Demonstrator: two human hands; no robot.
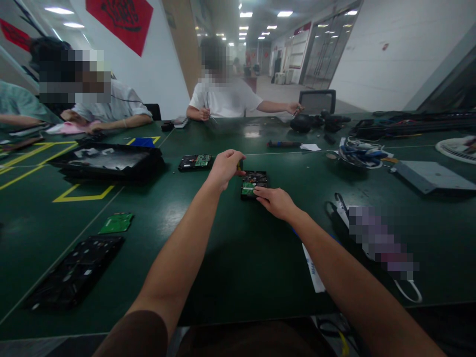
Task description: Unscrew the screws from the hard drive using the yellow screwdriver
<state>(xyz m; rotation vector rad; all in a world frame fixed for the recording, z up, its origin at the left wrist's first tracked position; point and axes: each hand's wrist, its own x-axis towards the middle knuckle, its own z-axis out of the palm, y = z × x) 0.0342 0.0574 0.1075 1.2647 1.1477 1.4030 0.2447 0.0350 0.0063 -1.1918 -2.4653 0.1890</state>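
Ahead of me on the green table lies a hard drive (pixel 254 177), its underside up and a green circuit board (pixel 248 188) showing on its near half. My left hand (pixel 227 167) is closed at the drive's left edge, thumb and fingers pinched around a small dark and yellow thing that I cannot make out. From the near right side my right hand (pixel 274 201) grips the drive, its fingertips on the board. Left of my left hand rests another hard drive (pixel 195 162), also with green circuitry showing.
At left are a black tray (pixel 107 161), a loose green circuit board (pixel 116 223) and black drive casings (pixel 76 272). To the right lie a cable bundle (pixel 359 152), a grey metal box (pixel 437 176) and a strapped, blurred item (pixel 379 238). Several people sit across the table.
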